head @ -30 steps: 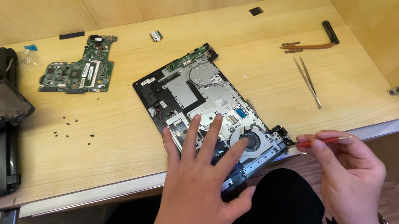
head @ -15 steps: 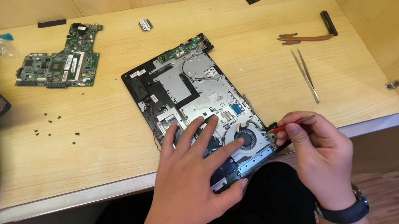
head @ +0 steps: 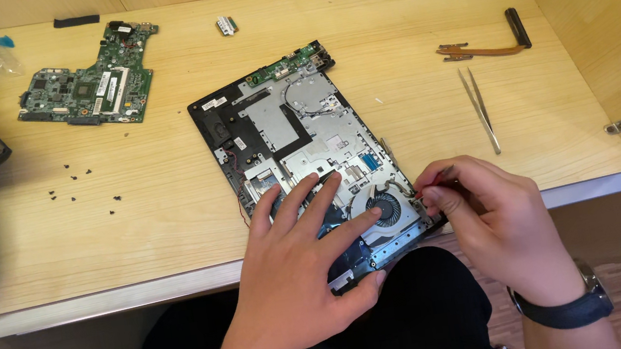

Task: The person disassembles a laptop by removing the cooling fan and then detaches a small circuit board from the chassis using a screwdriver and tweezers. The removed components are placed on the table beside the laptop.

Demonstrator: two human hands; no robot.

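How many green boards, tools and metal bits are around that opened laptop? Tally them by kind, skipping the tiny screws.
Loose green circuit boards: 2
Opened laptop base: 1
Tweezers: 1
Copper heat pipe: 1
Thin tool in the right hand: 1
Total: 6

- Setting: electronics repair bench on a light wooden desk [head: 168, 194].
- Evidence: opened laptop chassis [head: 297, 136], removed green circuit board [head: 92, 88], loose screws [head: 77, 187], tweezers [head: 479, 106], copper heat pipe [head: 483, 51].

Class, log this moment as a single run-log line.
left hand: flat on laptop base | right hand: screwdriver beside fan | tweezers: on desk
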